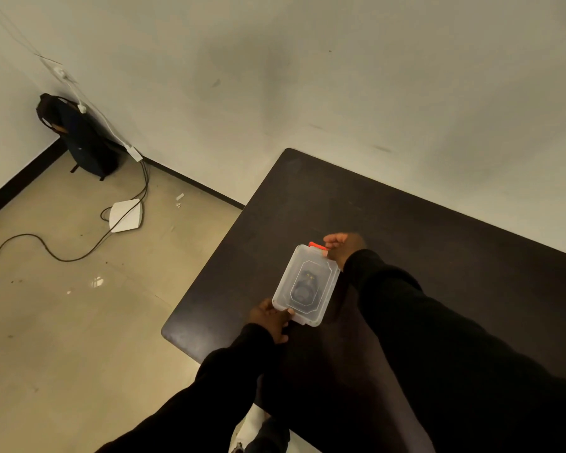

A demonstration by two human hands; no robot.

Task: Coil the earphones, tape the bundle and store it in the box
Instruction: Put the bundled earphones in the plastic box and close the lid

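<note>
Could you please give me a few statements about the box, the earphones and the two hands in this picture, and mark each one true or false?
1. The coiled earphones lie inside the clear box. True.
2. The lid is off and lies beside the box. False: the lid sits on top of the box.
3. The left hand holds the near end of the box. True.
4. The right hand rests flat on the table, away from the box. False: it is at the far end, by the red latch.
5. The box stands on the floor. False: it is on the dark table.
</note>
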